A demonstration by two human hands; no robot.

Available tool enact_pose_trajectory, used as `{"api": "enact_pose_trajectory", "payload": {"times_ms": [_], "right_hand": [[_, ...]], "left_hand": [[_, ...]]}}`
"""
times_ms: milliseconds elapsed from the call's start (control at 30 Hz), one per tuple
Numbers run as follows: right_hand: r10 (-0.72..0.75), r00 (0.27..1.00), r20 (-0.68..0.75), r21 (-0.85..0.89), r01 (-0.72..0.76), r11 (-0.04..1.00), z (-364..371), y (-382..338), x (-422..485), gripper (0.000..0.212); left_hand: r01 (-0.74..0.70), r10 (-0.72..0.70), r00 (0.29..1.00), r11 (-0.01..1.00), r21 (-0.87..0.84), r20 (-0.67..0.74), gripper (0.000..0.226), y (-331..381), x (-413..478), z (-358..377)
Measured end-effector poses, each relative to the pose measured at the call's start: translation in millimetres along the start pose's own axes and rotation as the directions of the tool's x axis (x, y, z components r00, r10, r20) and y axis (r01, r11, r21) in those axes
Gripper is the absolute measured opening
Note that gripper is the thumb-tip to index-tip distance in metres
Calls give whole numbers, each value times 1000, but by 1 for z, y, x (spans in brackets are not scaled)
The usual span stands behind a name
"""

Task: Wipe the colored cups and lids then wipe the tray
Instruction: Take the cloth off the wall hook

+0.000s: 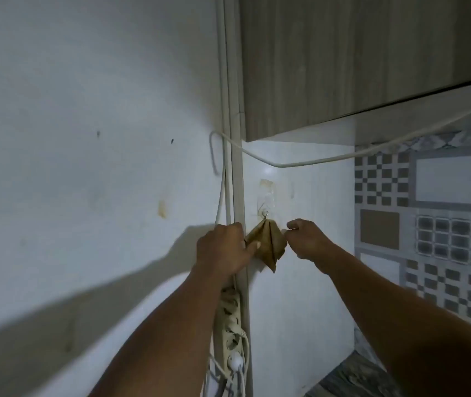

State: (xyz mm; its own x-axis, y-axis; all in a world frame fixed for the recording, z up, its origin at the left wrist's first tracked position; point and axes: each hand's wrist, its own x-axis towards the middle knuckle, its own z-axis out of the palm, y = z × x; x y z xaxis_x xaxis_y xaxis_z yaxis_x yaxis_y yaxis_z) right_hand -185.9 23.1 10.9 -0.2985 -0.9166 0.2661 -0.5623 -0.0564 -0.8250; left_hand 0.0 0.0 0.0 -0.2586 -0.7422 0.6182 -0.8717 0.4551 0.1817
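A brown cloth (267, 245) hangs from a small clear hook (265, 214) stuck on the white wall. My left hand (223, 247) grips the cloth's left edge, thumb pressed against the fabric. My right hand (307, 237) pinches the cloth's right edge with curled fingers. Both arms reach up to the wall. No cups, lids or tray are in view.
A wooden wall cabinet (357, 61) hangs above right. A white cable (314, 161) loops under it. A white power strip (230, 325) with plugs is fixed on the wall trunking below my left hand. Patterned tiles (429, 219) cover the wall at right.
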Motion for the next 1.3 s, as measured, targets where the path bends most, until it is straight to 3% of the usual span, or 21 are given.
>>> {"api": "enact_pose_trajectory", "payload": {"times_ms": [200,400,600,667,767,867,933,1033,1167,1300], "right_hand": [[87,992,94,143,-100,985,16,8,27,25],[-7,999,-47,235,18,972,3,-3,28,18],[-124,982,-141,359,168,918,-19,-27,20,13],[-147,983,-108,409,178,895,-25,-28,11,21],[-132,991,-5,459,119,880,-35,-23,-12,36],[-99,989,108,418,46,908,-45,-15,-42,43],[-72,980,188,390,-7,921,-48,-9,-62,44],[-23,974,225,357,-60,932,-50,-1,-86,50],[83,977,197,372,-153,916,-53,18,-119,45],[142,927,348,594,-335,732,-51,54,-168,22]], "left_hand": [[7,-11,994,999,-35,-111,34,-12,29,29],[-114,81,975,982,-154,-207,24,-23,32,32],[-41,-115,952,870,-491,-283,25,-15,45,3],[12,-174,965,779,-627,-198,23,-13,46,-7],[175,-141,984,609,-773,112,13,-11,31,-21],[417,-25,873,555,-719,487,23,-9,5,-29],[511,59,774,530,-677,631,34,-5,-17,-29],[558,122,710,504,-659,694,29,8,-48,-25],[588,122,742,353,-727,659,14,27,-81,-23],[580,41,800,204,-789,599,13,53,-116,-29]]}}
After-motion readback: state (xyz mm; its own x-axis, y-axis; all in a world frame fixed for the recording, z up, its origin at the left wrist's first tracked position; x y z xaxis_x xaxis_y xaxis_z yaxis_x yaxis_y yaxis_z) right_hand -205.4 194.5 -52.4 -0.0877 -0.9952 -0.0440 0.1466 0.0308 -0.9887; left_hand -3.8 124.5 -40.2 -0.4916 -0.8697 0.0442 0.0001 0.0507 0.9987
